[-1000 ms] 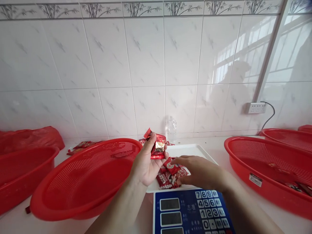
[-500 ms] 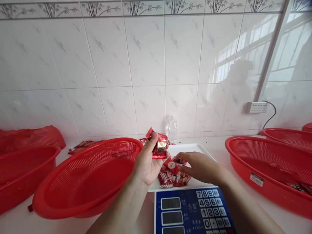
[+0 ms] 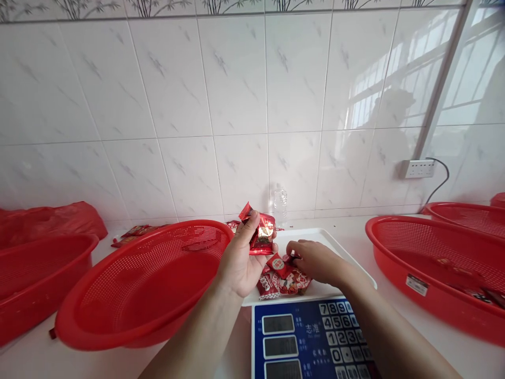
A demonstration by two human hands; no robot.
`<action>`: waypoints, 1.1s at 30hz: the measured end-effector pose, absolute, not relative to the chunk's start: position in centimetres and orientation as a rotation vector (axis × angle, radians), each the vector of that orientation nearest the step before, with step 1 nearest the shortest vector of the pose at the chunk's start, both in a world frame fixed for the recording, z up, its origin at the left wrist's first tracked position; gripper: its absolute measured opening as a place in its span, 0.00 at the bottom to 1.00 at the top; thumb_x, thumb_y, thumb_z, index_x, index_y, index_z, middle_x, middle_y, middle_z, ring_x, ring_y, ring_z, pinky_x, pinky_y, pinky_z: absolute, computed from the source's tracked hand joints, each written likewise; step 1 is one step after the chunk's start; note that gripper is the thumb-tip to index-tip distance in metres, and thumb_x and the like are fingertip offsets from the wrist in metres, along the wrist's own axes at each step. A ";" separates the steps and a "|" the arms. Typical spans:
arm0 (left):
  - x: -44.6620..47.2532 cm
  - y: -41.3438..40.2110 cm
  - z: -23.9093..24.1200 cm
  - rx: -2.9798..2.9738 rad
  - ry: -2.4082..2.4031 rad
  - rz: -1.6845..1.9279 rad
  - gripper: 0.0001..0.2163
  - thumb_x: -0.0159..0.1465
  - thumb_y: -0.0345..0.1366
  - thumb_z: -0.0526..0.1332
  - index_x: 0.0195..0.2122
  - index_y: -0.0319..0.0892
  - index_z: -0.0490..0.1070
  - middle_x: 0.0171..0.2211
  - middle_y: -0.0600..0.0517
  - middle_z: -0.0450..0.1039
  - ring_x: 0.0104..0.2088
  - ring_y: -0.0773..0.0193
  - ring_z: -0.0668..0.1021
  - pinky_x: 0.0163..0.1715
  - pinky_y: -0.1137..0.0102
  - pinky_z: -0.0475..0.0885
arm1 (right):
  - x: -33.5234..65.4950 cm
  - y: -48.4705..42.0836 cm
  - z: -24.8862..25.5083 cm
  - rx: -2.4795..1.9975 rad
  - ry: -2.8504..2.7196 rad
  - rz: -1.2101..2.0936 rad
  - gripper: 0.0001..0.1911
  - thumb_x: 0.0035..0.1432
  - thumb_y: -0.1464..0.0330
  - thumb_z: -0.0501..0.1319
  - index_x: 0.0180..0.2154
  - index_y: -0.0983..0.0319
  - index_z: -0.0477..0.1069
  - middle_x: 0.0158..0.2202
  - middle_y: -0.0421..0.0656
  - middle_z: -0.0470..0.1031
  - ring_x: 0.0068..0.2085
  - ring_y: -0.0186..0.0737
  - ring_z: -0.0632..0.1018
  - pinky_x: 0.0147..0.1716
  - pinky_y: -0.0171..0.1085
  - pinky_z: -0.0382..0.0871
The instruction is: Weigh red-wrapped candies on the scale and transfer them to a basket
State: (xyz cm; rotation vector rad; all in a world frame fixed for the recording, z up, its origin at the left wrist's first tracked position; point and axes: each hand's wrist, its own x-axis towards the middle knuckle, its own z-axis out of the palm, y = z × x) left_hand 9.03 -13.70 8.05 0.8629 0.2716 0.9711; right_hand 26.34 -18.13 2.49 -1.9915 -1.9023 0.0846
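My left hand [image 3: 236, 263] is closed round shiny red foil packets [image 3: 261, 234], the thumb pressed across them. It is above the left side of a white scale tray [image 3: 321, 237]. Lower down on the tray lies a pile of red and patterned snack packets [image 3: 284, 284], with a small red packet bearing a round pale emblem [image 3: 279, 265] on top. My right hand [image 3: 317, 261] reaches in from the right, its fingers curled and pinching a small dark red packet [image 3: 292, 259] at the pile's edge. The fingers partly hide that packet.
A blue scale panel [image 3: 313, 339] with displays and number keys is in front of the tray. Red perforated baskets stand left [image 3: 145, 337] and right [image 3: 434, 310]. Behind the tray, a clear plastic bottle [image 3: 280, 205] stands by the tiled wall. Flat red packets [image 3: 138, 231] lie behind the left basket.
My right hand's fingers have drawn together onto a small dark red packet. My left hand still holds its red packets, and the view has shifted slightly.
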 end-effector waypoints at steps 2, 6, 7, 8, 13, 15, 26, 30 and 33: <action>9.1 -13.7 7.9 0.861 0.285 0.963 0.12 0.55 0.38 0.70 0.34 0.40 0.70 0.30 0.52 0.70 0.29 0.65 0.74 0.23 0.71 0.71 | 26.3 -18.3 2.8 -1.971 -1.874 0.068 0.11 0.53 0.75 0.54 0.36 0.59 0.71 0.35 0.44 0.77 0.36 0.43 0.76 0.31 0.36 0.60; 9.3 -13.6 7.6 0.861 0.295 0.940 0.13 0.54 0.38 0.71 0.34 0.40 0.70 0.31 0.52 0.71 0.29 0.65 0.75 0.23 0.71 0.71 | 26.0 -18.8 3.6 -1.889 -1.780 0.024 0.08 0.59 0.70 0.53 0.40 0.57 0.67 0.35 0.41 0.77 0.35 0.40 0.76 0.31 0.36 0.62; 9.4 -13.6 7.4 0.861 0.301 0.938 0.13 0.54 0.38 0.71 0.35 0.39 0.70 0.31 0.51 0.71 0.29 0.65 0.75 0.23 0.71 0.71 | 25.9 -18.9 3.9 -1.846 -1.729 0.013 0.07 0.60 0.69 0.52 0.41 0.56 0.65 0.36 0.40 0.77 0.35 0.39 0.76 0.32 0.36 0.64; 9.5 -13.6 7.3 0.859 0.313 0.936 0.13 0.54 0.39 0.71 0.35 0.39 0.70 0.31 0.51 0.71 0.29 0.65 0.75 0.23 0.71 0.71 | 25.8 -19.0 4.1 -1.782 -1.660 0.002 0.07 0.61 0.68 0.52 0.42 0.56 0.65 0.37 0.40 0.77 0.35 0.38 0.76 0.33 0.37 0.65; 9.9 -13.5 6.7 0.883 0.361 0.882 0.14 0.55 0.42 0.70 0.35 0.41 0.69 0.30 0.53 0.70 0.28 0.66 0.74 0.22 0.72 0.70 | 24.8 -19.7 5.1 -1.320 -1.311 -0.050 0.04 0.59 0.66 0.57 0.38 0.57 0.64 0.39 0.41 0.73 0.38 0.38 0.76 0.40 0.40 0.71; 10.1 -13.7 6.4 0.909 0.353 0.829 0.14 0.56 0.43 0.69 0.36 0.41 0.70 0.31 0.52 0.70 0.29 0.66 0.74 0.23 0.72 0.70 | 24.2 -20.1 5.5 -1.212 -1.268 -0.054 0.05 0.59 0.66 0.58 0.38 0.57 0.64 0.39 0.41 0.72 0.39 0.37 0.75 0.42 0.40 0.71; 10.3 -14.6 6.2 1.031 0.270 0.743 0.18 0.55 0.49 0.67 0.40 0.42 0.71 0.33 0.52 0.67 0.30 0.68 0.70 0.22 0.74 0.68 | 23.0 -20.7 5.6 -1.192 -1.397 -0.018 0.05 0.61 0.68 0.58 0.40 0.57 0.69 0.39 0.39 0.74 0.35 0.35 0.75 0.41 0.42 0.72; 10.2 -14.8 6.3 1.118 0.236 0.731 0.18 0.55 0.50 0.67 0.40 0.43 0.72 0.33 0.53 0.67 0.30 0.68 0.70 0.22 0.74 0.68 | 23.0 -21.0 5.8 -1.190 -1.464 -0.031 0.07 0.61 0.70 0.58 0.41 0.57 0.70 0.40 0.41 0.76 0.38 0.37 0.76 0.41 0.42 0.73; 10.1 -14.8 6.3 1.116 0.241 0.748 0.18 0.55 0.47 0.68 0.43 0.45 0.71 0.34 0.53 0.68 0.29 0.69 0.71 0.22 0.76 0.67 | 22.7 -21.6 6.1 -1.175 -1.550 -0.011 0.10 0.62 0.70 0.56 0.44 0.57 0.71 0.46 0.43 0.75 0.43 0.39 0.76 0.43 0.42 0.73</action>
